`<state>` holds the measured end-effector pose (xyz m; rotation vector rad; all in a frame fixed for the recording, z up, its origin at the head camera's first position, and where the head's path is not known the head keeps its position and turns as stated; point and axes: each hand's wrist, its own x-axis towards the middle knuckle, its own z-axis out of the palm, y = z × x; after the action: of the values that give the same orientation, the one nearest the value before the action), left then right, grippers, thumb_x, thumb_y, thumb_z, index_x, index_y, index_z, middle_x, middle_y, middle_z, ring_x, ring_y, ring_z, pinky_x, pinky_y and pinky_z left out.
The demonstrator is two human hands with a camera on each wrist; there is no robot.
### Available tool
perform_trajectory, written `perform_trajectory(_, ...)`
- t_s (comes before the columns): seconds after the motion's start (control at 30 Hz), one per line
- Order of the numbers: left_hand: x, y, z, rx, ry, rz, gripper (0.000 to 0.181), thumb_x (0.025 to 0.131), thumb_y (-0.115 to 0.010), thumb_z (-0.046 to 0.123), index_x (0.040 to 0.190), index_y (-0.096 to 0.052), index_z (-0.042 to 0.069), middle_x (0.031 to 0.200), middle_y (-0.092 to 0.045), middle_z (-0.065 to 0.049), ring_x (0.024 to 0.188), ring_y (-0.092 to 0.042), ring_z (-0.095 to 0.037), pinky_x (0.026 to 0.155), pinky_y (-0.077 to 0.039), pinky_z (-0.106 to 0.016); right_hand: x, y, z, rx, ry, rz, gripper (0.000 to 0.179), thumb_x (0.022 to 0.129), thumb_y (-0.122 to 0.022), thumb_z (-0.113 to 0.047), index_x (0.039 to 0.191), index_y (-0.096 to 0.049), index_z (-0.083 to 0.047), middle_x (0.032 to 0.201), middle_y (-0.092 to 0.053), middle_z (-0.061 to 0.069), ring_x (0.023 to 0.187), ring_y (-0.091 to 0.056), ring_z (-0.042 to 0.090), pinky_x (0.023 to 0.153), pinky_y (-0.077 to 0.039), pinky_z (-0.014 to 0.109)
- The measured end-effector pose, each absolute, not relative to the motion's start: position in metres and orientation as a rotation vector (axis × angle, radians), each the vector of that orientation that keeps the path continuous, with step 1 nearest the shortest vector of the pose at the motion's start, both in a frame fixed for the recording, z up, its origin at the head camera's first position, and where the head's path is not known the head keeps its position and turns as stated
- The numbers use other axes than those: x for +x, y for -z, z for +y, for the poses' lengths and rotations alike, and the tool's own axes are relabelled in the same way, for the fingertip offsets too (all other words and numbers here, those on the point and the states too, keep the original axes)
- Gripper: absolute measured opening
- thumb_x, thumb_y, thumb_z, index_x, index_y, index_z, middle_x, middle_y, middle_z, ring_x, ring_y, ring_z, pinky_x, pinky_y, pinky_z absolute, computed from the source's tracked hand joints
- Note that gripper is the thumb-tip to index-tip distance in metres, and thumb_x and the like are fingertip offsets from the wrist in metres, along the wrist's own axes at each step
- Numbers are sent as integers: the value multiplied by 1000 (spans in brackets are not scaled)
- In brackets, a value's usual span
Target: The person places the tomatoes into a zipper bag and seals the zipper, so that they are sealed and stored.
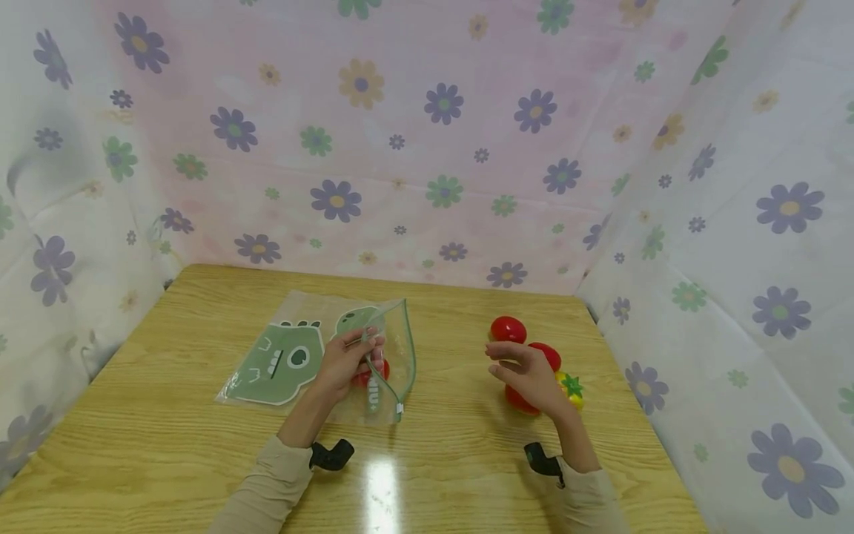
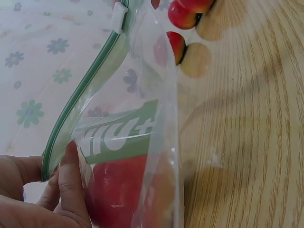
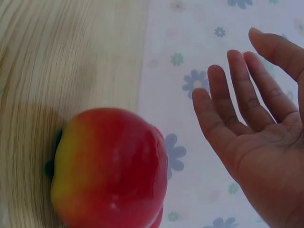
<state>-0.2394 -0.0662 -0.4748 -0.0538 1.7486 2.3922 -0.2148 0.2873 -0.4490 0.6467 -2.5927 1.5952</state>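
Observation:
My left hand pinches the green-edged opening of a clear zip bag printed with a green dinosaur. The bag lies on the table with its mouth lifted. Inside it sits a red fruit, partly covered by the printed band. On the right, my right hand hovers with nothing in it, fingers apart and slightly bent. Below and beside that hand is a red and yellow toy apple, untouched. Two more red fruits, one farther back and one partly behind the hand, lie nearby.
A yellow toy fruit with a green leafy top lies beside the red ones at the right. The wooden table is bordered by a flowered cloth at the back and both sides. A white slider sits on the bag's zip.

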Motion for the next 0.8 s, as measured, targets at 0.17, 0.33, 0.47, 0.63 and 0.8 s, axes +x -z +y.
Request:
perform_trajectory(0.17,-239,474,-67,-57,-2394,1757,40,105,-53,3,143,-49,-8,119,-70,-21,71,-67,-7,66,-60,-21,-209,447,297,583,-1441,-2635,31,95,-72,-9,126,-68,-4,122,-70,14,112,-64,5,102,-55,42)
perform_trajectory(0.33,-239,473,-67,-61,-2395,1769,40,105,-54,3,142,-49,-9,112,-73,-14,71,-68,-6,65,-60,-20,-204,446,306,506,-1384,-2677,31,96,-71,-8,126,-68,-3,124,-68,15,120,-63,34,105,-47,56)
perform_trajectory(0.47,-239,475,-67,-74,-2399,1768,39,104,-55,3,141,-51,-8,107,-74,-10,72,-69,-7,66,-60,-21,-199,445,313,489,-1378,-2704,32,95,-72,-6,126,-67,1,126,-66,20,122,-59,49,103,-47,59)
perform_trajectory(0.63,-239,476,-67,-90,-2405,1763,39,104,-56,4,141,-52,-6,106,-75,-8,75,-70,-6,68,-61,-22,-193,444,322,493,-1390,-2747,38,94,-71,-4,130,-63,5,132,-62,27,125,-54,53,104,-46,57)
perform_trajectory(0.8,-238,477,-67,-79,-2405,1765,40,104,-56,4,142,-51,-7,114,-73,-17,76,-70,-6,69,-61,-21,-187,443,327,420,-1362,-2805,40,93,-73,-3,131,-62,6,134,-60,29,127,-52,51,107,-43,58)
